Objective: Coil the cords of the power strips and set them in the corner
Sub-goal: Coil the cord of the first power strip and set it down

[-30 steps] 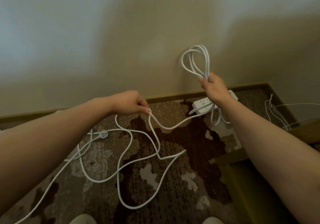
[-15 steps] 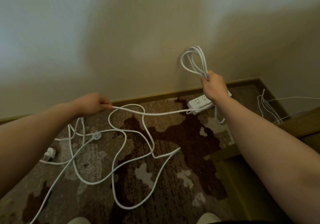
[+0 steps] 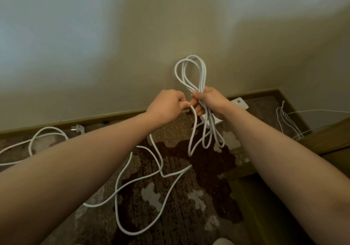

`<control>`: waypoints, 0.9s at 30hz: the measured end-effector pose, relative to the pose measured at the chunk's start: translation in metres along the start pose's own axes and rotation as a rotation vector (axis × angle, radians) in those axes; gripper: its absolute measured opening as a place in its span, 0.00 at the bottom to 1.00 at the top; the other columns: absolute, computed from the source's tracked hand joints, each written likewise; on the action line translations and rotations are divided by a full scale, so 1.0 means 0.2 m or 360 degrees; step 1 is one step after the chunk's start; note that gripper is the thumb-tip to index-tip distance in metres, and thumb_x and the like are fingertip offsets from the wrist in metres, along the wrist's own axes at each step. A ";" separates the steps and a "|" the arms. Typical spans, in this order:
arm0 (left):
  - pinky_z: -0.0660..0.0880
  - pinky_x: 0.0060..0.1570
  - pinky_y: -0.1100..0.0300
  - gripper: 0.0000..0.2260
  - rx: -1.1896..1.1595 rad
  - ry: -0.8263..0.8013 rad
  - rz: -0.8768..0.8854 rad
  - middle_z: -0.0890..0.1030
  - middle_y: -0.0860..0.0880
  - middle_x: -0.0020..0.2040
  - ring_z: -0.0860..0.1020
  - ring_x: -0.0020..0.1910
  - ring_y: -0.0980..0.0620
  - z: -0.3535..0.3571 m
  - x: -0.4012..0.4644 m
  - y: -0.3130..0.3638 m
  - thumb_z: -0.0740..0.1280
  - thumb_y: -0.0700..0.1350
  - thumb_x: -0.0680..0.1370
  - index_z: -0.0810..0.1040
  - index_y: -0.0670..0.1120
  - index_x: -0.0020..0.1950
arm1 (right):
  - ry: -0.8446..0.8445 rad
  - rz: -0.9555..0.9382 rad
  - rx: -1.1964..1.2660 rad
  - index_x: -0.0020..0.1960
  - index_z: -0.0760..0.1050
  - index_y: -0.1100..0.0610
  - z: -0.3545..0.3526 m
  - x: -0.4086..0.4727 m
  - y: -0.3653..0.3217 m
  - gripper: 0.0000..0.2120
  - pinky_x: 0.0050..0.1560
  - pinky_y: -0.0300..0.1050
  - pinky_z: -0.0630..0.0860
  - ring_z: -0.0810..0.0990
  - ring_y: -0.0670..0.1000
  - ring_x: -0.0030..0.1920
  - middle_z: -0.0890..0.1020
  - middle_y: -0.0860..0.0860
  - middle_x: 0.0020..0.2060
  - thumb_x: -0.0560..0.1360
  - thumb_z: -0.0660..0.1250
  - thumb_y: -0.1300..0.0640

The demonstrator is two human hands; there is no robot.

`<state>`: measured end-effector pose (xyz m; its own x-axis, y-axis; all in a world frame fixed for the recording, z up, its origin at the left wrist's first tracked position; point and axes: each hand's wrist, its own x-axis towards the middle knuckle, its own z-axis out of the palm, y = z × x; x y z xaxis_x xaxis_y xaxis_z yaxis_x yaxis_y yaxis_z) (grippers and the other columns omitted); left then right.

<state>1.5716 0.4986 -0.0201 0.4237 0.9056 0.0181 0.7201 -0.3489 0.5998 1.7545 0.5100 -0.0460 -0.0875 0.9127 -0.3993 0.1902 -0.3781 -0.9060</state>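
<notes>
Left hand (image 3: 166,104) now beside coil (image 3: 191,74).

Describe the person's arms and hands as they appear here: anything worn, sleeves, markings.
Both forearms are bare along all that shows, with no sleeve in view. The left hand and the right hand wear no gloves. No watch, bracelet or ring shows on the visible sides of either wrist or hand, and no markings can be made out on either arm.
</notes>
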 end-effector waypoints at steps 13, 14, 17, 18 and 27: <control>0.74 0.37 0.56 0.14 0.0026 0.0192 -0.0118 0.79 0.52 0.29 0.77 0.33 0.54 0.06 0.09 0.03 0.69 0.55 0.74 0.77 0.48 0.33 | -0.0262 0.0220 0.0405 0.53 0.75 0.60 0.01 0.02 0.05 0.06 0.34 0.48 0.79 0.75 0.49 0.26 0.74 0.50 0.27 0.80 0.62 0.59; 0.73 0.36 0.56 0.14 0.0036 0.0178 -0.0123 0.78 0.52 0.29 0.76 0.32 0.55 0.06 0.10 0.03 0.69 0.56 0.73 0.77 0.48 0.32 | -0.0262 0.0214 0.0408 0.52 0.75 0.59 0.01 0.01 0.05 0.05 0.31 0.46 0.77 0.73 0.48 0.24 0.73 0.50 0.26 0.80 0.62 0.58; 0.69 0.31 0.58 0.15 0.0026 0.0076 -0.0170 0.77 0.52 0.29 0.75 0.30 0.54 0.02 0.11 -0.02 0.68 0.56 0.74 0.75 0.50 0.31 | -0.0151 0.0216 0.0423 0.48 0.72 0.57 0.00 0.00 0.04 0.07 0.24 0.41 0.69 0.66 0.46 0.22 0.70 0.49 0.25 0.83 0.59 0.56; 0.67 0.30 0.59 0.15 0.0023 0.0037 -0.0185 0.77 0.52 0.29 0.74 0.30 0.54 0.00 0.11 -0.05 0.68 0.56 0.74 0.74 0.51 0.31 | -0.0096 0.0204 0.0408 0.47 0.71 0.56 0.00 0.00 0.04 0.08 0.22 0.40 0.66 0.64 0.46 0.22 0.70 0.49 0.26 0.83 0.59 0.55; 0.66 0.35 0.57 0.13 0.0066 0.0279 -0.0341 0.76 0.51 0.32 0.74 0.35 0.50 -0.23 0.09 -0.29 0.67 0.56 0.75 0.78 0.48 0.39 | -0.0252 0.0028 -0.0168 0.44 0.71 0.52 -0.02 0.00 0.03 0.10 0.24 0.38 0.64 0.65 0.45 0.24 0.71 0.45 0.26 0.75 0.72 0.52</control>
<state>1.5113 0.5472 -0.0176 0.1603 0.9865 0.0346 0.8066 -0.1511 0.5715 1.7600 0.5093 -0.0511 -0.2345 0.8670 -0.4397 0.2941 -0.3678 -0.8822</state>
